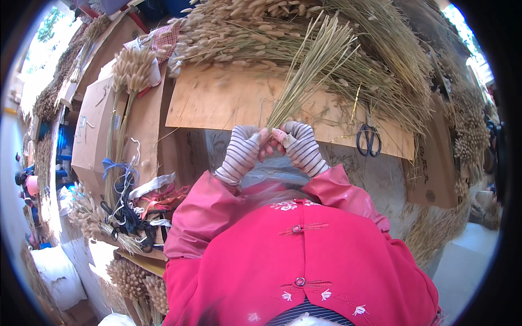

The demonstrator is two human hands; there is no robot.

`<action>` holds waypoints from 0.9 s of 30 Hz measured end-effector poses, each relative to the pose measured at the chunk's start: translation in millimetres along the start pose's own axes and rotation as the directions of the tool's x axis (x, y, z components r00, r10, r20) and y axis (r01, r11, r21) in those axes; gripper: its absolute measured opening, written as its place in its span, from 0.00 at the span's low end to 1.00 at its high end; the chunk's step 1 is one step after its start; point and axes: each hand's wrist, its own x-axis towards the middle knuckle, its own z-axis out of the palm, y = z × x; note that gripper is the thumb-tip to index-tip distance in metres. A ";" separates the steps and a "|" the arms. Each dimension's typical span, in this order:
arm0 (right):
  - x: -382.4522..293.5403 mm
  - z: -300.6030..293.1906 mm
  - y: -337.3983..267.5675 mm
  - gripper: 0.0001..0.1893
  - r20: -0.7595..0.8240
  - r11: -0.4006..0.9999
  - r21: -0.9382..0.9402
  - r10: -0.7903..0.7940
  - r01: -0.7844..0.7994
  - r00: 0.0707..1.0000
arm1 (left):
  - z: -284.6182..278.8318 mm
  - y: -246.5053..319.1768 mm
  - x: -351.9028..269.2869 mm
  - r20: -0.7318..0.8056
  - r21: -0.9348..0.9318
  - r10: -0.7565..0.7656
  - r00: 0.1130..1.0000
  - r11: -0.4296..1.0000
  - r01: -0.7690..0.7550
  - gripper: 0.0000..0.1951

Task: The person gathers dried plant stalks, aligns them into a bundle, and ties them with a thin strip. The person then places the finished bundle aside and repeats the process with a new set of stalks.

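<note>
A bundle of dried grass stems is pinched at its narrow lower end between my two hands, its stems fanning up and away over the board. My left hand and my right hand wear striped fingerless gloves, and their fingertips meet at the stems. The wooden board lies just beyond them. Black-handled scissors rest at its right front edge, blades partly hidden by stalks. A gold twist tie lies near the scissors. Behind, a large heap of dried bunny-tail grass covers the board's far side.
On the left, tied bunny-tail bunches lie on a cardboard box. Below them is a pile of cloth strips and ties. Another cardboard box stands on the right, with more dried bunches past it.
</note>
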 end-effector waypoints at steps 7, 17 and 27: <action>-9.5 -12.2 10.1 0.12 0.016 0.985 0.128 -0.117 0.114 0.993 | 8.8 -2.2 -3.3 -0.035 0.270 0.115 0.993 0.958 -0.102 0.16; -11.0 -80.7 1.8 0.16 -0.211 0.998 0.065 0.014 -0.001 0.977 | 15.2 -6.6 -3.8 0.045 0.231 0.098 0.994 0.967 -0.106 0.18; -2.0 -34.3 13.6 0.10 -0.254 0.911 0.400 0.007 0.099 0.967 | 28.7 7.8 3.3 -0.001 0.237 0.078 0.997 0.969 -0.075 0.13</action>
